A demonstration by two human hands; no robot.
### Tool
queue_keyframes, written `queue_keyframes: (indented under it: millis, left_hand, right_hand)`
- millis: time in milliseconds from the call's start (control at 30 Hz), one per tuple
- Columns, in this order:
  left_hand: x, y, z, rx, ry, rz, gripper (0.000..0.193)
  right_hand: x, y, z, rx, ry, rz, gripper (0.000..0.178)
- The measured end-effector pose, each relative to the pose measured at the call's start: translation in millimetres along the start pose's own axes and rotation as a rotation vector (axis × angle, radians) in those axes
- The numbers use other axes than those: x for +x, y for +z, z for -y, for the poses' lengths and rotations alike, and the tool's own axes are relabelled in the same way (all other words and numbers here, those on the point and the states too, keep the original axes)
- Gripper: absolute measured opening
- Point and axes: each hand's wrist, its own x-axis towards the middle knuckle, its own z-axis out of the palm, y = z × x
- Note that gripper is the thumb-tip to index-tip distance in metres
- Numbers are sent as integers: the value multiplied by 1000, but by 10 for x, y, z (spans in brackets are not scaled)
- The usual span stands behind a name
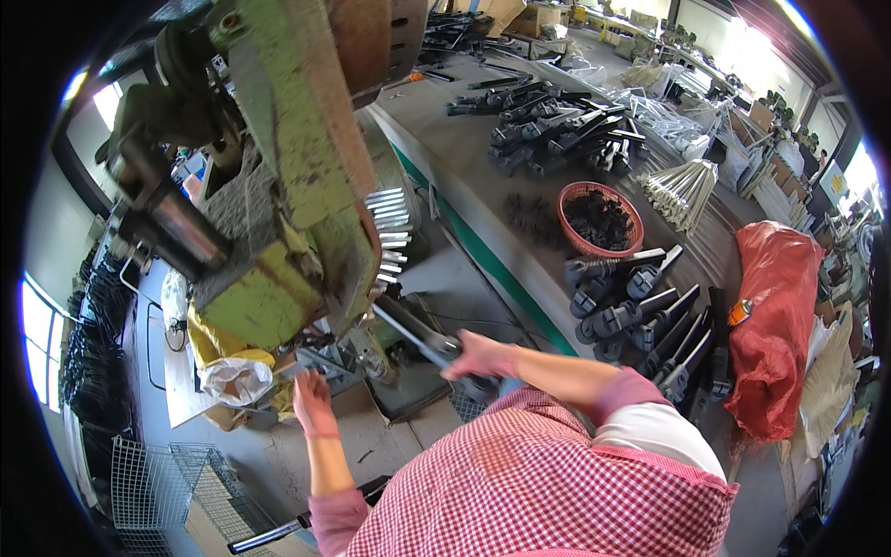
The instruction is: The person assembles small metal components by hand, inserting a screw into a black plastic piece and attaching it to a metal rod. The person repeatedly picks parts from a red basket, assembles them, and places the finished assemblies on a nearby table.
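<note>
A large green press machine fills the upper left. My right hand is shut on a grey metal bracket part that slants up toward the machine's base. My left hand rests, fingers curled, on the low work surface below the machine, next to small metal fittings; I cannot see anything in it. I wear a red-and-white checked apron with pink sleeves.
A long grey bench carries piles of dark metal brackets, a red basket of small black parts and more brackets. A red sack lies at right. Wire crates stand at lower left.
</note>
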Motion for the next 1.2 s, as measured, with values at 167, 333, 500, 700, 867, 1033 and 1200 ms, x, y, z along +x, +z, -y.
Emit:
queue_keyframes:
  millis: [167, 333, 500, 700, 867, 1033, 1200]
  left_hand:
    - [-679, -757, 1003, 228, -167, 187, 18]
    - [-986, -495, 1689, 130, -525, 25, 23]
    - [-548, 130, 1980, 152, -736, 220, 25]
    - [-220, 1053, 2322, 336, -812, 281, 17]
    - [-502, 2325, 2460, 634, -790, 693, 18]
    - [-1147, 3722, 2496, 665, -693, 1219, 26]
    - [-1368, 4300, 2633, 641, -651, 1210, 49]
  right_hand:
    - [-139, -1162, -673, 179, 30, -58, 66]
    - [1120, -2782, -190, 350, -464, -918, 70]
    - [-57, -3315, -1548, -399, -85, -1820, 47]
    - [-2233, -2808, -3006, -380, 1460, -1556, 67]
    - [-2709, -2801, -3128, 208, 1218, -1381, 78]
    - [-2421, -2790, -2533, 116, 577, -1629, 79]
    - [-1022, -2154, -1344, 414, -93, -1195, 55]
